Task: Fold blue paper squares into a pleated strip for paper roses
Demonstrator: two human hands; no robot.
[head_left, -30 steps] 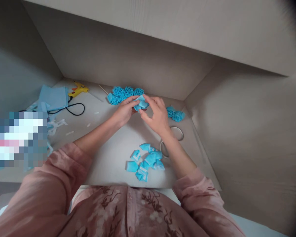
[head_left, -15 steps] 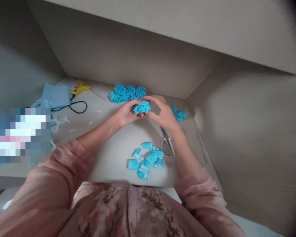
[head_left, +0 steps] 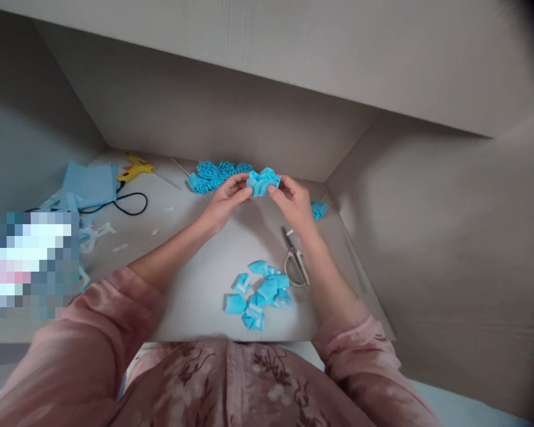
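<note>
Between my two hands is a blue fabric flower (head_left: 263,182), held above the far part of the table. My left hand (head_left: 226,200) pinches its left edge with thumb and fingers. On its right side, my right hand (head_left: 295,201) grips it with the thumb in front and the fingers behind. Behind my left hand lies a cluster of finished-looking blue rosettes (head_left: 222,170), partly covered by the fingers. Another blue rosette (head_left: 319,210) shows to the right of my right hand. Several folded blue petal pieces (head_left: 267,290) lie loose nearer my body.
Scissors (head_left: 296,265) with pale handles lie beside my right forearm. A yellow glue gun (head_left: 136,168) with a black cord sits at the back left, near stacked light-blue cloth (head_left: 90,185). White scraps (head_left: 98,232) lie at left. Board walls (head_left: 213,124) enclose the table's back and sides.
The flower has been turned from showing its layered petals to a wavy side, and my fingers have shifted to its two edges. The whole view has shifted slightly.
</note>
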